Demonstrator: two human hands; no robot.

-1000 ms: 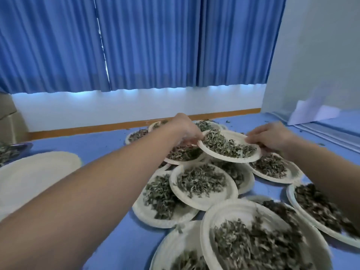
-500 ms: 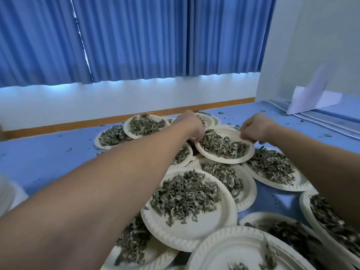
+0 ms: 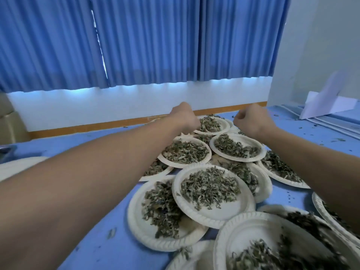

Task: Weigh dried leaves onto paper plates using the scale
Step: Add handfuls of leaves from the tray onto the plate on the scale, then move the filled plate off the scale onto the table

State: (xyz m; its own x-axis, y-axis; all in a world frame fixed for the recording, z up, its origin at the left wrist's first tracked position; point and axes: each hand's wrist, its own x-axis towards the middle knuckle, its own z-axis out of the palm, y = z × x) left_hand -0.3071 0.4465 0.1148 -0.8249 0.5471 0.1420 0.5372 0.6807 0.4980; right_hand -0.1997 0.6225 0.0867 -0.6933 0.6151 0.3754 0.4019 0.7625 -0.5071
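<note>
Left hand (image 3: 185, 118) touches farthest plate (image 3: 224, 127); right hand (image 3: 251, 121) beside.

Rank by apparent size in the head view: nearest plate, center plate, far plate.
1. nearest plate
2. center plate
3. far plate
Only camera nearness differs; they look like identical plates.

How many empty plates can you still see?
1: a bare white plate at the left edge, partly behind the left forearm. It may be a stack, and others may be hidden.
</note>
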